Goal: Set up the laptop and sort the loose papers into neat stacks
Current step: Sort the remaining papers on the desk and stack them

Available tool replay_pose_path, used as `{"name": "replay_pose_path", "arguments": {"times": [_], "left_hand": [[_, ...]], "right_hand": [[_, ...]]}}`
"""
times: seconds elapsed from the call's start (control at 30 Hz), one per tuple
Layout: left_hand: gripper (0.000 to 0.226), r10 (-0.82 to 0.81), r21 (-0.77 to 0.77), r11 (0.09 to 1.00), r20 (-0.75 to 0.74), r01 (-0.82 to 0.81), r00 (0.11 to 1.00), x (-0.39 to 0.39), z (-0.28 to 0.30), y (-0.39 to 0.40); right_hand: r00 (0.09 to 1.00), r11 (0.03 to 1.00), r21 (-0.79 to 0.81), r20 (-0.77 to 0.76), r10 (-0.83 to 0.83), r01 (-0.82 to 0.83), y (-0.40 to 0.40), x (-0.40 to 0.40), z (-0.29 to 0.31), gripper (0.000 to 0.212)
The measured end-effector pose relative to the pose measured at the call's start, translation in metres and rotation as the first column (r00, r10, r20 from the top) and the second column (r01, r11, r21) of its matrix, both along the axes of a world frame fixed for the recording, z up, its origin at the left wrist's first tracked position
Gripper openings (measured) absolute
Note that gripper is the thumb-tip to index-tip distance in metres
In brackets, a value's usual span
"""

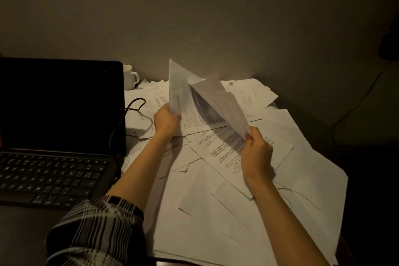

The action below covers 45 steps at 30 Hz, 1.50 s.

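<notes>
A black laptop (60, 114) stands open at the left, its screen dark. To its right, loose white papers (248, 190) lie scattered and overlapping across the table. My left hand (167, 122) grips the lower edge of a raised printed sheet (178, 86). A second lifted sheet (224, 106) is pinched at its lower corner by my right hand (257, 153). Both sheets are held up above the pile and are blurred.
A white mug (130, 77) stands behind the laptop's right corner, near the wall. A dark cable (133, 106) loops from the laptop's side over the papers. The table's right edge falls off into darkness, where another cable (356, 106) runs along the wall.
</notes>
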<state>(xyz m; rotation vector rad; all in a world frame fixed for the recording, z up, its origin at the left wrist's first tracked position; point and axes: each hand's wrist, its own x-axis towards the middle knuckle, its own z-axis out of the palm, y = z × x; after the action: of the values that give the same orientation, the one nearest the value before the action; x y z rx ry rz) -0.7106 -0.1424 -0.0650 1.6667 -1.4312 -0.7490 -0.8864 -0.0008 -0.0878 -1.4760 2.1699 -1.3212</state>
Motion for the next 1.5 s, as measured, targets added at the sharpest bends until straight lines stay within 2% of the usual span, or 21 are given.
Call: {"name": "replay_pose_path", "arguments": {"times": [0.1,0.2,0.3,0.37,0.4,0.5,0.6,0.7,0.8,0.83,0.9,0.93,1.0,1.07,1.1,1.2,1.27,1.33,1.37,1.43,1.5], "left_hand": [[0.038,-0.031,-0.077,0.997,-0.126,0.022,0.992,0.014,0.007,0.016],[0.041,-0.139,-0.007,0.990,-0.307,0.144,0.942,0.038,0.010,0.036],[0.032,-0.182,0.155,0.940,-0.531,0.305,0.828,0.058,0.011,0.065],[0.023,-0.180,0.252,0.897,-0.542,0.362,0.821,0.067,0.006,0.079],[0.018,-0.177,0.280,0.888,-0.523,0.364,0.834,0.070,0.001,0.083],[0.014,-0.115,0.288,0.902,-0.557,0.321,0.823,0.071,-0.007,0.089],[0.039,0.037,0.248,0.938,-0.767,0.243,0.641,0.070,-0.005,0.088],[0.057,0.099,0.210,0.962,-0.865,0.176,0.492,0.066,-0.010,0.089],[0.058,-0.045,0.008,0.984,-0.957,0.181,0.288,0.053,-0.012,0.099],[0.068,-0.125,-0.069,0.976,-0.954,0.206,0.273,0.048,-0.013,0.102],[0.084,-0.231,-0.118,0.940,-0.910,0.321,0.343,0.034,-0.016,0.107],[0.081,-0.211,-0.060,0.933,-0.890,0.355,0.404,0.028,-0.018,0.108],[0.056,-0.074,0.088,0.955,-0.853,0.282,0.516,0.016,-0.019,0.108],[0.021,0.039,0.163,0.971,-0.828,0.174,0.559,0.009,-0.021,0.103],[0.013,0.075,0.174,0.977,-0.817,0.121,0.572,0.007,-0.024,0.100],[0.032,0.130,0.170,0.985,-0.787,0.008,0.603,0.009,-0.025,0.095],[0.037,0.072,0.113,0.993,-0.789,0.029,0.610,0.015,-0.017,0.095],[0.045,-0.092,-0.038,0.994,-0.775,0.098,0.626,0.022,-0.006,0.092],[0.048,-0.178,-0.115,0.984,-0.744,0.139,0.645,0.025,0.001,0.090],[0.047,-0.296,-0.202,0.955,-0.679,0.217,0.672,0.027,0.026,0.087],[0.038,-0.415,-0.282,0.910,-0.634,0.305,0.653,0.026,0.053,0.085]], "right_hand": [[0.973,0.983,-0.175,0.210,0.095,-0.058,0.000,0.003,0.003,0.018],[0.972,0.948,-0.293,0.153,0.176,-0.125,-0.006,-0.003,-0.006,0.026],[0.955,0.934,-0.228,0.042,0.293,-0.276,-0.008,-0.017,-0.012,0.042],[0.943,0.942,-0.086,-0.108,0.316,-0.325,-0.008,-0.027,-0.008,0.044],[0.932,0.939,-0.004,-0.126,0.341,-0.344,-0.008,-0.032,-0.007,0.043],[0.938,0.934,0.095,0.054,0.342,-0.345,-0.006,-0.041,-0.005,0.040],[0.950,0.965,0.084,0.217,0.227,-0.250,-0.008,-0.048,-0.008,0.039],[0.945,0.981,0.068,0.287,0.155,-0.181,-0.012,-0.048,-0.011,0.040],[0.973,0.990,0.108,0.221,0.069,-0.095,-0.010,-0.045,-0.007,0.035],[0.980,0.991,0.111,0.189,0.055,-0.077,-0.010,-0.042,-0.006,0.035],[0.990,0.989,0.133,0.131,0.052,-0.070,-0.008,-0.038,-0.004,0.037],[0.991,0.987,0.141,0.113,0.066,-0.082,-0.007,-0.036,-0.002,0.037],[0.985,0.975,0.170,0.112,0.128,-0.146,-0.006,-0.036,-0.001,0.039],[0.971,0.947,0.221,0.111,0.213,-0.233,-0.003,-0.036,0.003,0.044],[0.965,0.936,0.242,0.115,0.234,-0.256,-0.002,-0.037,0.005,0.048],[0.954,0.964,0.161,0.250,0.165,-0.209,0.001,-0.039,0.010,0.045],[0.924,0.995,0.036,0.375,0.078,-0.098,0.000,-0.039,0.016,0.031],[0.934,0.997,-0.066,0.351,0.071,-0.051,-0.002,-0.042,0.022,0.022],[0.928,0.992,-0.091,0.356,0.113,-0.086,-0.005,-0.044,0.026,0.026],[0.884,0.976,-0.051,0.417,0.212,-0.210,-0.013,-0.047,0.037,0.054],[0.838,0.951,-0.058,0.460,0.294,-0.302,-0.020,-0.048,0.052,0.074]]}}
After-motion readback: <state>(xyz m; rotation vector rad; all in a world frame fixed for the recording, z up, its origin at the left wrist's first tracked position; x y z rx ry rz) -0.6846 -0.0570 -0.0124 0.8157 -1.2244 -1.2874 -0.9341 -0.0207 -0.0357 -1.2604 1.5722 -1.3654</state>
